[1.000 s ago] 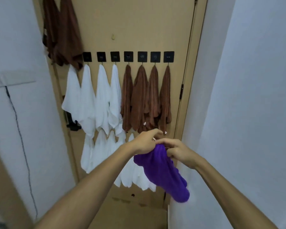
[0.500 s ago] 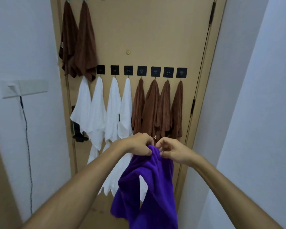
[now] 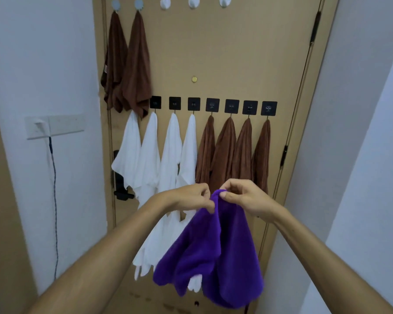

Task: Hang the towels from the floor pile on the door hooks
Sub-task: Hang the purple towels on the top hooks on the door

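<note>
A purple towel (image 3: 216, 252) hangs in front of the tan door (image 3: 243, 55). My left hand (image 3: 191, 197) and my right hand (image 3: 244, 197) both pinch its top edge, close together. Behind them a row of black square hooks (image 3: 232, 106) carries several white towels (image 3: 171, 152) on the left and several brown towels (image 3: 225, 152) on the right. Higher up, two brown towels (image 3: 132, 64) hang from round hooks. Three white round hooks (image 3: 193, 1) at the door's top hold nothing. The floor pile is out of view.
White walls close in on both sides. A wall socket strip (image 3: 55, 126) with a dangling cable (image 3: 54, 200) is on the left wall. The black door handle (image 3: 121, 189) shows behind the white towels. More white towels (image 3: 159, 245) hang on a lower row.
The view has tilted upward, bringing the top round hooks into sight. Both hands have risen with the purple towel, which now hangs spread lower instead of bunched.
</note>
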The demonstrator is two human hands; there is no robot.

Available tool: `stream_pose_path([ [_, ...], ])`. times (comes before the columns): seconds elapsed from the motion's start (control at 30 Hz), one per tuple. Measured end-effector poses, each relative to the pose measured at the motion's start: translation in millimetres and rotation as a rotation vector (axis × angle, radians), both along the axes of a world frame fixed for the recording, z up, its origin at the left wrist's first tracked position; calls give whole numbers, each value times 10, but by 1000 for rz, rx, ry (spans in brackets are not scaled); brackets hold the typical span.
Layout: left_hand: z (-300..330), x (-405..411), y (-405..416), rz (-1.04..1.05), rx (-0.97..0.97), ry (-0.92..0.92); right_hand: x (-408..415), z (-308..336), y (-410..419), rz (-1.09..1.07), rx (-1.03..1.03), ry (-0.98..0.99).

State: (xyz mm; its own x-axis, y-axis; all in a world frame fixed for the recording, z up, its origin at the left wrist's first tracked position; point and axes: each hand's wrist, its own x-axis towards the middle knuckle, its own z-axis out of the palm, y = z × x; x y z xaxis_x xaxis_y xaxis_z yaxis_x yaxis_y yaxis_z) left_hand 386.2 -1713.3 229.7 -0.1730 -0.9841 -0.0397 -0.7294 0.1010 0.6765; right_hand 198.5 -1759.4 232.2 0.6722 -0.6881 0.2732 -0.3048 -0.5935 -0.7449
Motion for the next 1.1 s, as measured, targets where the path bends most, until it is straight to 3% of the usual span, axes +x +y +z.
stream_pose_path([
  [0.1, 22, -3, -39, 55, -67, 173, 130, 87, -13, 7, -117, 35],
  [0.3, 103, 91, -90, 87, -282, -19, 152, 98, -153, -96, -145, 78],
  [0.4, 137, 128, -118, 78, -315, -32, 151, 86, -191, -179, -199, -73],
  [0.47, 163, 164, -119, 50, -301, -98, 175, 96, -199, -181, -231, -52],
  [0.53, 182, 245, -118, 50, -305, -111, 205, 91, -204, -156, -207, 24],
  [0.63, 227, 430, -86, 65, -344, -17, 228, 138, -226, -156, -131, -100],
  [0.73, 214, 601, -61, 92, -388, -109, 272, 141, -230, -116, -71, 36],
  [0.83, 264, 734, -43, 120, -490, -154, 384, 139, -220, -145, -146, -24],
  [0.93, 266, 861, -33, 125, -573, -208, 524, 132, -198, -46, -74, 129],
  [1.03, 252, 987, -19, 73, -551, -339, 632, 135, -206, -58, -35, 114],
  [1.1, 277, 1064, -18, 98, -650, -317, 721, 127, -179, -20, 1, 84],
])
